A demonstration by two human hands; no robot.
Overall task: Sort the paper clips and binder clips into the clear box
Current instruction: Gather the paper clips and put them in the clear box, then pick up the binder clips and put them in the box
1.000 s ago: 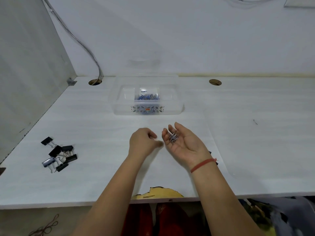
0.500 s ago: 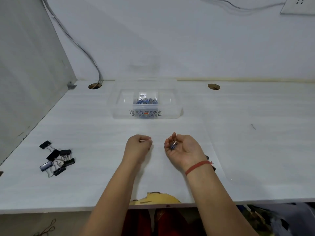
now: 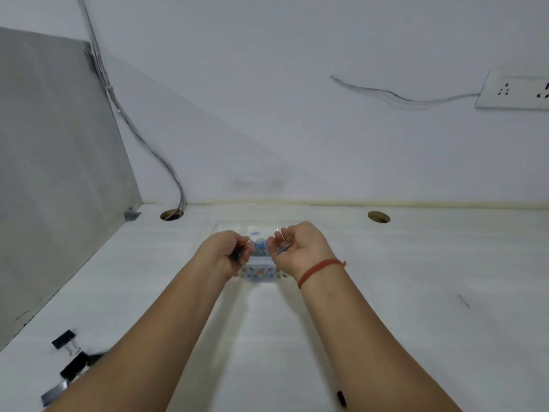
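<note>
The clear box (image 3: 261, 273) stands at the middle back of the white desk, mostly hidden behind both hands; blue paper clips (image 3: 260, 246) show inside it between them. My left hand (image 3: 227, 252) hovers over the box's left half, curled around some blue paper clips. My right hand (image 3: 297, 248), with a red thread on the wrist, is cupped over the right half and holds a small bunch of paper clips (image 3: 282, 249). Several black binder clips (image 3: 69, 367) lie at the desk's near left, partly behind my left forearm.
A grey side panel (image 3: 53, 179) closes off the left. Cables drop into a desk hole (image 3: 171, 215) at the back left; a second hole (image 3: 378, 217) is at the back right. A wall socket (image 3: 515, 89) sits upper right. A small dark object (image 3: 341, 398) lies beside my right forearm.
Both hands have reached forward from the near middle of the desk to above the clear box, carrying the paper clips. The camera has tilted up, showing more wall.
</note>
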